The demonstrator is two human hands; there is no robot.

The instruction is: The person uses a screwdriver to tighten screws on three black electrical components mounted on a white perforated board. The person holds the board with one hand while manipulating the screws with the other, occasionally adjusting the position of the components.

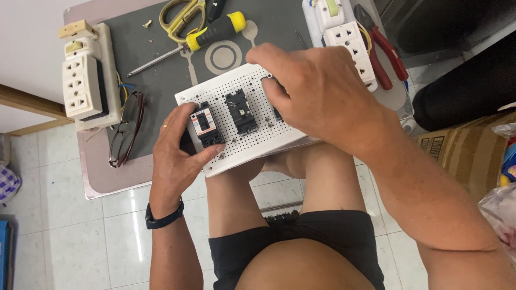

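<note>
Both hands were on the white perforated plastic panel (252, 145) across the knees.
Left hand (174, 156) curled, pinching the black breaker (206, 126) at the panel's left edge; right hand (317, 91) arched over its far right corner, fingertips (271, 88) pressed down, grip hidden.

Bright, even daylight is reaching your workspace, and soft shadows are falling just under your left hand (177, 156) and right hand (317, 94). The pale floor tiles (123, 236) are throwing back a streak of glare, and the white perforated board (252, 145) is sitting close to overexposure. Your wide lens is bending straight lines near the edges, stretching your right forearm (446, 215) at the corner. Focus is holding sharp at centre; the plastic bags (505, 209) at the right edge are blurring slightly.
</note>
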